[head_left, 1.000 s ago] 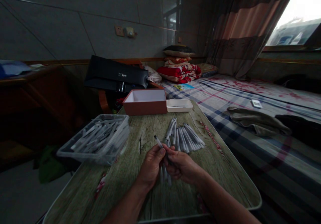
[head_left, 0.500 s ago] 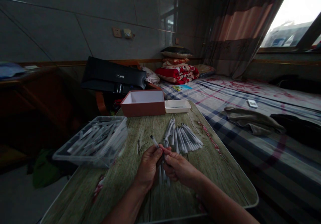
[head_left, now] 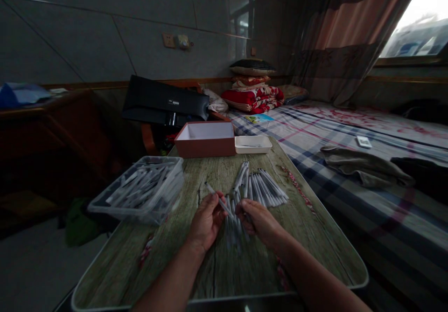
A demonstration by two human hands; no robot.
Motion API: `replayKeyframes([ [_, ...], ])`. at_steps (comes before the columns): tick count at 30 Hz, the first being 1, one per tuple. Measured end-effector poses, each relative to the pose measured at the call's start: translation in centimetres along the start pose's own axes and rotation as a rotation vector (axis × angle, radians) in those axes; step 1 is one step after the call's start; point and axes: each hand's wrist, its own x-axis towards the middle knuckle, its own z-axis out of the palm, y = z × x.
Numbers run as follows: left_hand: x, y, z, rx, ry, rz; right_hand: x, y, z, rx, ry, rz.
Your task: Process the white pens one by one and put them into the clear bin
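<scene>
Between the thumb and fingers of my left hand point(head_left: 206, 219) is a slim clear pen point(head_left: 211, 189), tilted with its dark end up and to the left. My right hand point(head_left: 259, 219) is closed close to the pen's lower end; its fingers hide what they hold, though something dark shows below them. Several similar pens point(head_left: 231, 232) lie on the table under and between my hands, somewhat blurred. Beyond my right hand, more pens point(head_left: 269, 188) are fanned out side by side.
A clear plastic tub point(head_left: 164, 209) full of pens stands on the left of the wood-patterned table point(head_left: 182, 274). At the far edge are a brown box point(head_left: 205, 149) and a small white tray point(head_left: 253, 150). A bed point(head_left: 315, 135) adjoins on the right.
My hands have moved apart, with the right one shifting away to the right. More of the pen in my left hand now shows. The view has turned slightly left.
</scene>
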Motion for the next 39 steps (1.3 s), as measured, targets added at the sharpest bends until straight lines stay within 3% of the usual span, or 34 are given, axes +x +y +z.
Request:
replayKeyframes([
  [4,-0.9,0.2,0.1,0.162,-0.311,-0.107,-0.1,-0.3,0.1,0.02,0.083,-0.081],
  [7,-1.1,0.3,-0.4,0.219,-0.482,-0.237,0.0,-0.8,-0.1,0.024,0.142,-0.07],
  [15,-0.7,0.2,-1.2,0.129,-0.63,-0.351,0.1,-0.6,-0.5,-0.12,0.078,-0.056],
  [21,-0.8,0.0,-1.1,0.064,-0.591,-0.346,-0.1,-1.0,-0.1,-0.002,0.037,-0.021],
  [29,-1.3,0.0,-0.3,0.075,-0.414,-0.204,0.2,-0.6,-0.2,0.066,0.1,0.024],
  [31,-1.4,-0.1,-0.3,0.157,-0.373,-0.134,0.4,-0.3,-0.3,0.072,0.124,0.035],
  [36,-1.1,-0.7,-0.1,0.417,-0.19,0.213,0.6,-0.1,-0.1,0.028,0.148,0.051],
  [39,-0.9,-1.1,0.0,0.381,-0.145,0.203,0.5,-0.1,0.3,-0.026,0.159,-0.009],
])
